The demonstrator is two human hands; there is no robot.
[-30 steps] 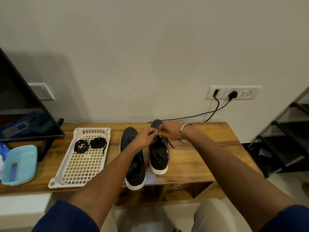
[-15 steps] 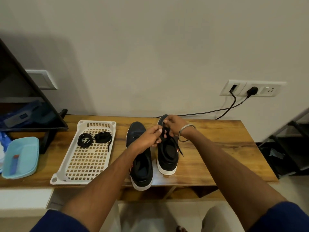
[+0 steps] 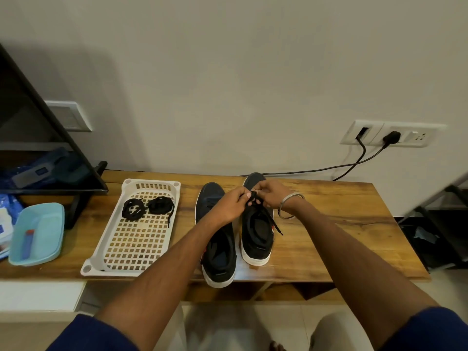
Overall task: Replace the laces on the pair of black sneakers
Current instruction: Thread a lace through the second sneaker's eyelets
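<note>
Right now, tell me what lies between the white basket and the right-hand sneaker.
In the head view, the left sneaker, crossed by the left forearm, stands between the white basket and right sneaker.

Both hands meet over the right sneaker (image 3: pixel 255 231): the left hand (image 3: pixel 229 205) and right hand (image 3: pixel 272 196) pinch its black lace (image 3: pixel 268 219), whose loose end trails below the fingers (image 3: pixel 249 196). Coiled laces (image 3: pixel 148 207) lie in the white basket (image 3: pixel 131 249) left of the left sneaker (image 3: pixel 217 257).

A home: television (image 3: pixel 38 138), wooden bench (image 3: pixel 342 224), wall sockets (image 3: pixel 390 134).
</note>
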